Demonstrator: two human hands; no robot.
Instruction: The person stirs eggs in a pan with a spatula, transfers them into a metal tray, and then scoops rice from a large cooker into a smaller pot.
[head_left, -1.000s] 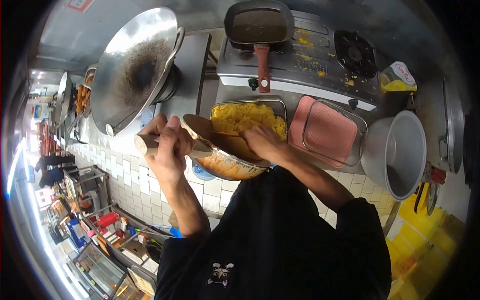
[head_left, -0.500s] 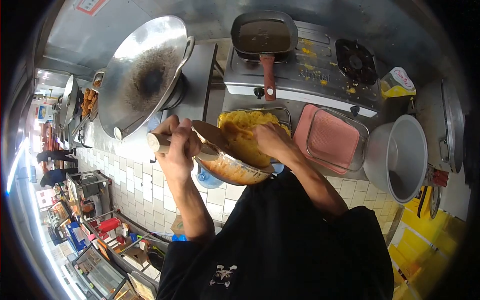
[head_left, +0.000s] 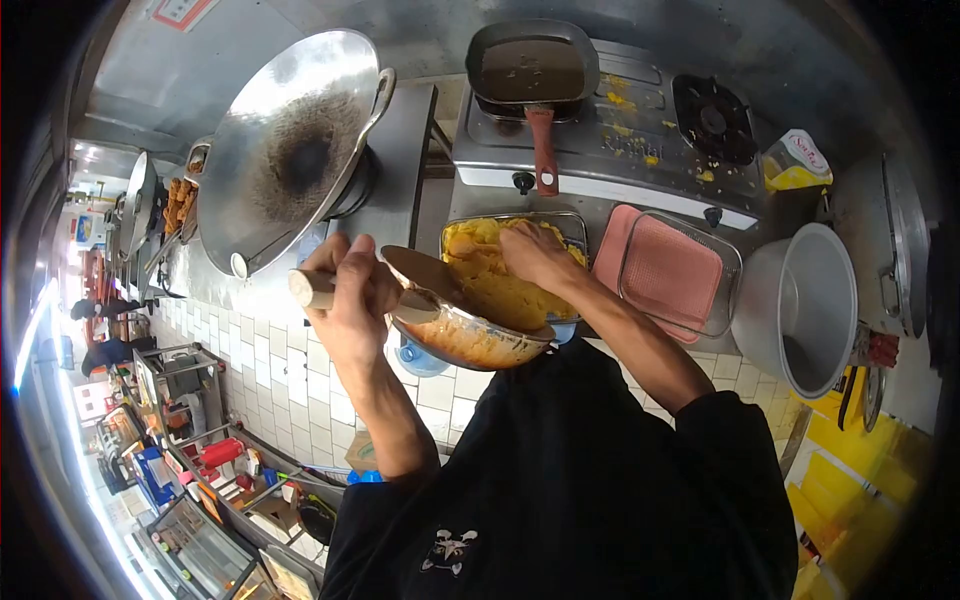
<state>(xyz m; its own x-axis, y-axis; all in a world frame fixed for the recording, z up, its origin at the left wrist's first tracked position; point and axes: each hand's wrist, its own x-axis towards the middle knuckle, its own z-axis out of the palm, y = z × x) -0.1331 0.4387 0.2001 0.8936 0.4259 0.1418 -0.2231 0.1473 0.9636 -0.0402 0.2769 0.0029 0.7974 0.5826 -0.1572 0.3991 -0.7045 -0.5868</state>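
Note:
My left hand (head_left: 350,295) is closed around the pale, thick handle (head_left: 308,289) of a frying pan (head_left: 470,340). The pan is tilted, and its outside is stained orange-brown. Yellow mashed food (head_left: 505,295) lies in the pan. Behind its rim stands a rectangular tray (head_left: 584,236) with more of the yellow mash in it. My right hand (head_left: 532,252) is over the tray, at the mash, with its fingers curled. Whatever those fingers hold is hidden.
A large wok (head_left: 300,170) stands at the left. Behind the tray, a gas stove (head_left: 640,185) carries a square pan (head_left: 530,70) of dark liquid. To the right are a pink-lined tray (head_left: 670,270), a deep grey pot (head_left: 765,300) and a yellow-and-white pouch (head_left: 800,165).
My right hand has moved slightly up and away from the pan, toward the tray's far side. More yellow mash shows inside the pan. My left hand keeps nearly the same place.

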